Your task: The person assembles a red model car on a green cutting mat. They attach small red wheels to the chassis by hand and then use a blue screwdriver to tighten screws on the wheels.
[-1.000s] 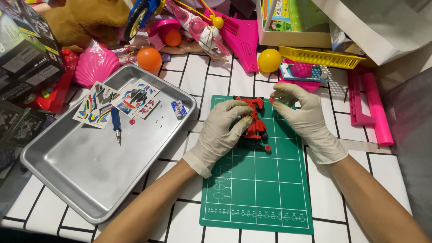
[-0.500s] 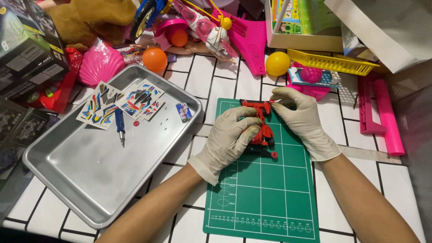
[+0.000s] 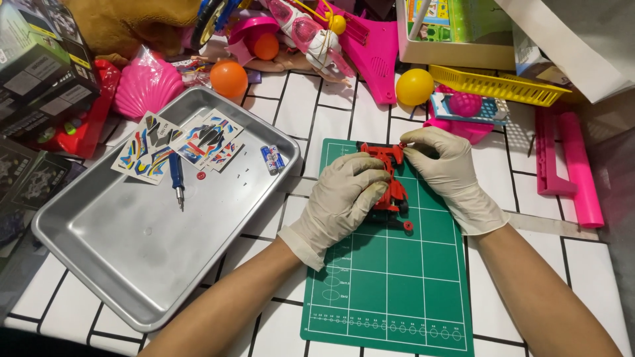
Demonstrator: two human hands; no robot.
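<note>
red toy car (image 3: 390,178), lengthwise up mat (image 3: 397,277), both hands gripping

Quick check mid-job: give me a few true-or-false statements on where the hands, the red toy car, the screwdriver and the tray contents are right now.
1. Both gloved hands, left hand and right hand, are on the red toy car. True.
2. The car sits inside the metal tray. False: it is over the green cutting mat.
3. The blue screwdriver lies in the tray. True.
4. The right hand holds the screwdriver. False: it pinches the car's far end.
5. Sticker sheets lie in the tray. True.
</note>
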